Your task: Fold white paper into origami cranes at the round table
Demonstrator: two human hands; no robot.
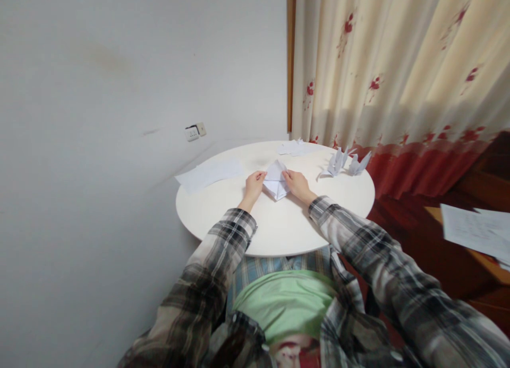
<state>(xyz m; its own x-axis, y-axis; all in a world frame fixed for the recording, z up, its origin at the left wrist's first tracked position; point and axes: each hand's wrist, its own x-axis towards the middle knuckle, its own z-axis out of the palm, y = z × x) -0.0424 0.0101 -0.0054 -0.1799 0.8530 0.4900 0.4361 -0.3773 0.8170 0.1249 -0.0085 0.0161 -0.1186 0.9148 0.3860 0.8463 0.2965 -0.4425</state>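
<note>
A partly folded white paper piece (pixel 276 181) lies in the middle of a round white table (pixel 279 230). My left hand (pixel 254 184) pinches its left edge with curled fingers. My right hand (pixel 295 184) presses and grips its right edge, fingers closed on the paper. Both forearms wear plaid sleeves and reach in from the near side.
Two folded paper cranes (pixel 346 163) stand at the table's right back. A flat white sheet (pixel 210 174) lies at the left edge, and loose paper (pixel 294 147) at the far edge. A curtain hangs behind; more sheets (pixel 476 230) rest on a wooden surface at right.
</note>
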